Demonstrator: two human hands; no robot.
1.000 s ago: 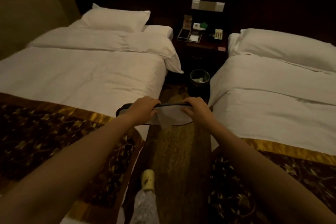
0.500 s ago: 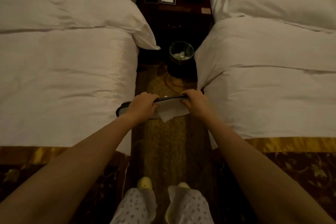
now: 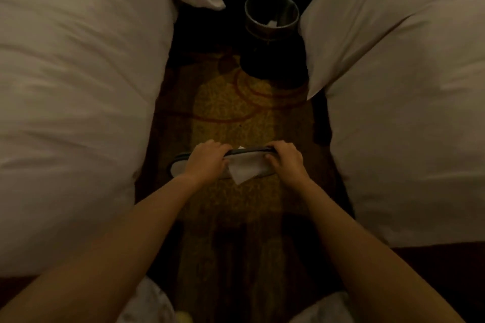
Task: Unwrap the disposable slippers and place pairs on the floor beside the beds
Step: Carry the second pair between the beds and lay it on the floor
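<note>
White bedding covers two beds, the left bed point(image 3: 78, 102) and the right bed point(image 3: 409, 123), with a strip of patterned gold carpet point(image 3: 236, 113) between them. Over that carpet, both arms reach forward holding a pair of disposable slippers point(image 3: 244, 165), white with a dark sole edge, pressed flat together and lying crosswise. The left hand point(image 3: 207, 160) grips the slippers near their left end, fingers curled over the top edge. The right hand point(image 3: 284, 160) clasps the right end likewise. Beyond the slippers, at the carpet's far end, stands a round waste bin point(image 3: 271, 17) holding crumpled white paper.
</note>
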